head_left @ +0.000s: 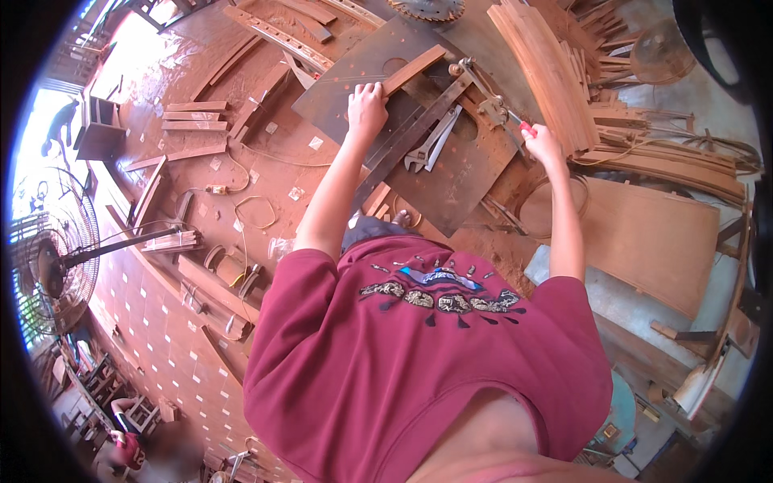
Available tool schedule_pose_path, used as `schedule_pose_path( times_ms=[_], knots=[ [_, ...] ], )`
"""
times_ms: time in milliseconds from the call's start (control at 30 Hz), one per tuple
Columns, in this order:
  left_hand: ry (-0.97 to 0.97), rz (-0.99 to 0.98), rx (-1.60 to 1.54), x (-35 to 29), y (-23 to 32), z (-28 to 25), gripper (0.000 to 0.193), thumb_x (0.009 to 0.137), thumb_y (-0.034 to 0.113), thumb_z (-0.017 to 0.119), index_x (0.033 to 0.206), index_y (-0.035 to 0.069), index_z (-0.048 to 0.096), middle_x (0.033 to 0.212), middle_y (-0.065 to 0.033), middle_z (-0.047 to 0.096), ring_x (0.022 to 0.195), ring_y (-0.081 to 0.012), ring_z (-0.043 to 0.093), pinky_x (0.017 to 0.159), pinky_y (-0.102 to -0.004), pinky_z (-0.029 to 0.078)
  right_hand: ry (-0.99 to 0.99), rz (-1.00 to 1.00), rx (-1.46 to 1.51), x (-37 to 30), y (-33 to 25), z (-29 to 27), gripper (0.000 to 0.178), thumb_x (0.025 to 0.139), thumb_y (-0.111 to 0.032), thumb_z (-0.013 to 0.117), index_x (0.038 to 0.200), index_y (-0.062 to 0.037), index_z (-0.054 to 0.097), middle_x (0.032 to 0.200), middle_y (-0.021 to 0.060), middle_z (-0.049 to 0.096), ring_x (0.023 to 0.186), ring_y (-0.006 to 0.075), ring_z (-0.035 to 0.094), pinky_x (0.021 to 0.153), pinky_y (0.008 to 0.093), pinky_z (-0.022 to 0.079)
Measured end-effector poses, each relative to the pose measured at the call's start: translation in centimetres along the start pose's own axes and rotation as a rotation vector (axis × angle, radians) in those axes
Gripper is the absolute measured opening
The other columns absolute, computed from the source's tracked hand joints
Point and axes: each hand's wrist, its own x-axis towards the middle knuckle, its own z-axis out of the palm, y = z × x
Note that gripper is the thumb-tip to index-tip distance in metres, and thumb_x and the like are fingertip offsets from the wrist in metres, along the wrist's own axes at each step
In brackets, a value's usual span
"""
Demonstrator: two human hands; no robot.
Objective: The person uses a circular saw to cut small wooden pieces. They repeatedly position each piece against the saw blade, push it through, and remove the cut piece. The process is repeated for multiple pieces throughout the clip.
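Observation:
My left hand (367,109) has its fingers closed over the near end of a short wooden strip (415,70), which lies on a dark metal machine table (342,84). The strip's far end points toward a metal clamp-like fixture (491,106). My right hand (545,148) is wrapped round the red handle (527,129) of a lever on that fixture. A long dark metal bar (415,133) crosses the table between my arms. Beside it lie an adjustable wrench (417,158) and a pale, narrow straight piece (443,138).
A toothed circular saw blade (427,8) sits at the far edge. Stacked long boards (547,76) stand right of the table. Loose wood strips (196,117) and a cable (256,211) lie on the dusty floor at left. A standing fan (52,262) and another person (129,443) are farther left.

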Motion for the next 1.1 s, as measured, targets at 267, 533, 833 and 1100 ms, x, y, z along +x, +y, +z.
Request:
schedule_pose_path(
  times_ms=[267,533,833,1100],
  knots=[
    [-0.068,0.073,-0.074,-0.3,1.3,-0.8,0.029,0.080,0.013,0.071,0.107,0.004,0.066,0.106,-0.0128,0.066,0.105,-0.0354,0.058,0.087,-0.0461,0.049,-0.069,0.056,-0.032,-0.3,-2.0,-2.6,0.041,0.089,-0.047,0.063,0.090,-0.0072,0.075,0.089,0.0212,0.072,0.089,0.0372,0.070,0.079,0.0463,0.054],
    [-0.034,0.068,-0.044,-1.1,1.5,-0.9,0.039,0.083,0.015,0.070,0.121,0.006,0.065,0.111,-0.0120,0.068,0.102,-0.0354,0.060,0.086,-0.0457,0.049,-0.204,-0.022,-0.114,-0.3,-5.5,-6.2,0.051,0.091,-0.051,0.056,0.098,-0.0034,0.074,0.103,0.0247,0.071,0.101,0.0417,0.069,0.086,0.0502,0.054],
    [-0.003,0.001,0.002,-0.3,-0.7,-1.9,0.036,0.092,0.028,0.064,0.119,0.004,0.065,0.112,-0.0140,0.067,0.104,-0.0348,0.059,0.088,-0.0452,0.048,0.132,-0.101,0.151,1.4,-6.2,0.9,0.062,0.102,-0.053,0.038,0.090,-0.0028,0.074,0.098,0.0285,0.068,0.093,0.0448,0.066,0.080,0.0535,0.052],
    [0.006,0.010,-0.016,0.4,-0.2,-3.1,0.051,0.087,0.043,0.068,0.114,0.001,0.065,0.105,-0.0122,0.066,0.101,-0.0328,0.058,0.088,-0.0429,0.047,0.023,-0.112,0.522,5.8,-3.8,8.6,0.062,0.105,-0.048,0.028,0.116,-0.0025,0.069,0.122,0.0244,0.065,0.121,0.0393,0.058,0.102,0.0458,0.045]
  ],
)
